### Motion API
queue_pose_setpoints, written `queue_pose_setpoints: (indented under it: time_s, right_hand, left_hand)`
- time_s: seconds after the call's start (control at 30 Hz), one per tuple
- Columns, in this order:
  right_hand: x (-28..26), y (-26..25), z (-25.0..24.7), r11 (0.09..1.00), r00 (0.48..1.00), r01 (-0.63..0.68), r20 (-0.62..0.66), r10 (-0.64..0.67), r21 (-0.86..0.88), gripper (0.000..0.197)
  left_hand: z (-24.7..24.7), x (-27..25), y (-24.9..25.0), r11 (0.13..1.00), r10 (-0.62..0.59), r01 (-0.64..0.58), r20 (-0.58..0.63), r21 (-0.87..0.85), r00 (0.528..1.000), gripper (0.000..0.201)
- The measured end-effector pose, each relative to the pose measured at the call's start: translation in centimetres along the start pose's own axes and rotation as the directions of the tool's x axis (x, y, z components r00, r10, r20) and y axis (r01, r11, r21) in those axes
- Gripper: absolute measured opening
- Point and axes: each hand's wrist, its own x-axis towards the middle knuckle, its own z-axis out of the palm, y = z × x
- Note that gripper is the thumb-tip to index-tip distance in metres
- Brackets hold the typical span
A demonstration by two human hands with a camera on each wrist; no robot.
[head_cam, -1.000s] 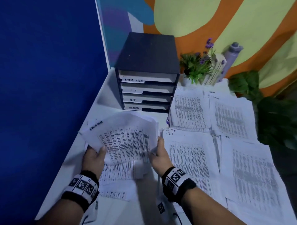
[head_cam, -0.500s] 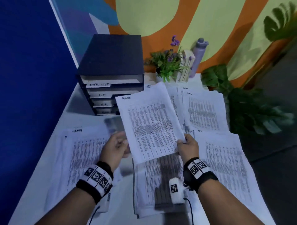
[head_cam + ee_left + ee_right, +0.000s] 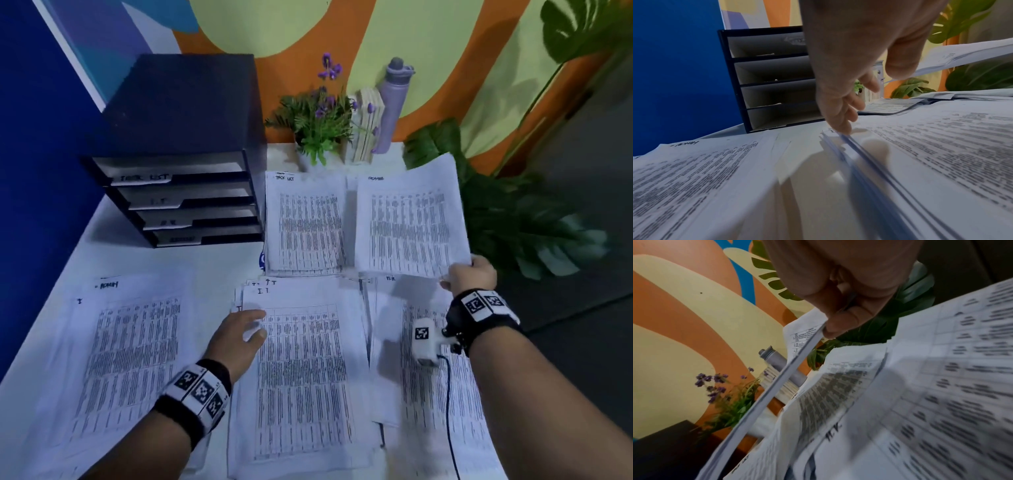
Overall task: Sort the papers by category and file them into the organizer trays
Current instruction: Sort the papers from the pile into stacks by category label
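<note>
My right hand [image 3: 471, 274] pinches the near right corner of a printed sheet [image 3: 409, 222] headed ADMIN, held just above the back right of the table; the right wrist view shows the thumb [image 3: 840, 326] clamped on that sheet [image 3: 797, 337]. My left hand [image 3: 245, 334] hovers with relaxed fingers over the left edge of the I.T pile [image 3: 301, 370]; in the left wrist view its fingertips [image 3: 842, 128] reach that pile's [image 3: 920, 146] edge. A dark organizer [image 3: 178, 154] with labelled trays stands at the back left. Other piles: ADMIN [image 3: 126, 359], TASK LIST [image 3: 305, 226], H.R [image 3: 438, 394].
A small potted plant [image 3: 318, 123], a wooden block [image 3: 364, 126] and a lilac bottle [image 3: 394, 102] stand along the back wall. Large leafy plants [image 3: 513, 219] crowd the table's right edge. A blue partition [image 3: 41, 171] bounds the left side.
My right hand has carried the ADMIN sheet from the middle to the back right. My left hand has let go of it and moved down over the I.T pile.
</note>
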Motion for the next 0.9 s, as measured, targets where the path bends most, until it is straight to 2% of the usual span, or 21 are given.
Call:
queue_pose_setpoints:
  time_s: [0.1,0.2,0.3,0.43,0.5,0.57,0.63,0.7,0.77,0.83,0.9]
  right_hand:
    - [1.6,-1.5,0.0,0.987,0.998,0.05,-0.027,-0.055,-0.153,0.042]
    - [1.5,-2.4,0.6,0.948,0.99,0.113,-0.051,-0.134,-0.298,0.054]
    - [-0.7,-2.3,2.8,0.935,0.968,0.248,0.034,-0.248,-0.254,0.049]
    - [-6.5,-1.0,7.2,0.912,0.91,0.375,0.251,-0.329,-0.166,0.035]
    - [-10.9,-0.4,9.2,0.922,0.865,0.377,0.392,-0.315,-0.092,0.029]
    - [-15.5,0.2,11.0,0.937,0.791,0.348,0.545,-0.279,-0.024,0.02]
    - [-20.1,0.4,12.5,0.943,0.684,0.333,0.684,-0.253,0.016,0.013]
    - [-23.9,0.6,14.0,0.913,0.581,0.408,0.776,-0.246,-0.015,0.026]
    - [-26.9,1.2,15.6,0.909,0.531,0.411,0.828,-0.18,-0.066,0.036]
    - [-29.2,1.8,17.1,0.926,0.496,0.36,0.864,-0.088,-0.112,0.029]
    - [-30.8,2.4,18.4,0.878,0.464,0.443,0.884,-0.053,-0.18,0.017]
  left_hand:
    - [-0.2,0.4,0.1,1.0,-0.017,0.017,-0.049,-0.008,0.999,0.025]
    - [-1.4,0.6,-0.3,0.998,-0.033,0.041,-0.131,0.056,0.991,0.026]
    - [-3.8,1.0,-2.0,0.994,-0.079,0.095,-0.223,0.062,0.972,0.027]
    - [-8.4,1.3,-5.6,0.97,-0.168,0.22,-0.363,0.105,0.916,0.038]
    - [-11.1,1.0,-7.5,0.933,-0.226,0.323,-0.441,0.159,0.869,0.045]
    - [-13.6,0.4,-9.7,0.878,-0.296,0.438,-0.501,0.192,0.813,0.05]
    - [-15.9,-0.5,-11.5,0.802,-0.382,0.555,-0.525,0.22,0.76,0.057]
    - [-17.6,-1.2,-13.1,0.748,-0.443,0.621,-0.52,0.235,0.73,0.065]
    - [-18.6,-1.8,-14.4,0.718,-0.481,0.652,-0.503,0.244,0.718,0.073]
    - [-19.1,-2.4,-15.0,0.702,-0.482,0.652,-0.483,0.287,0.731,0.081]
    - [-19.4,-2.8,-15.6,0.696,-0.468,0.637,-0.465,0.33,0.752,0.091]
